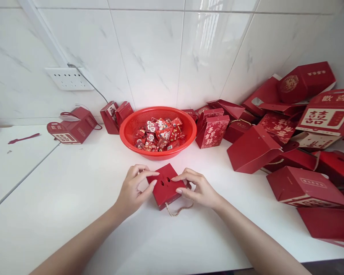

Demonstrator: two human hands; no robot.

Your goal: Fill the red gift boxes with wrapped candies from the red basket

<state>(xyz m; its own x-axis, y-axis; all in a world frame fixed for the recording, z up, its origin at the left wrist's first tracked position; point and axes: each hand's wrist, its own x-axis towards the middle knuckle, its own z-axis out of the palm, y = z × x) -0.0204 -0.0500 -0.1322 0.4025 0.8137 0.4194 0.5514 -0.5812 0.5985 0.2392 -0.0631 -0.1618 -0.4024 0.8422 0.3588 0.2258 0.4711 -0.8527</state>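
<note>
A small red box (166,194) with two oval holes in its top lies on the white table, between my hands. A twisted beige cord (179,211) hangs out at its front right. My left hand (134,189) is at the box's left side, thumb and forefinger apart, their tips on its top. My right hand (196,187) touches the right side, its forefinger beside the right hole and its thumb near the edge; the other fingers are curled and partly hidden. Behind the box stands a red plastic basket (158,153) with red wrapped sweets (160,133) in it.
Many red gift boxes (252,149) are heaped along the right side. Others stand beside the basket, and one handled box (74,126) is at the left. A red strip (24,138) lies far left. The tiled wall holds a socket panel (69,79) with a cable.
</note>
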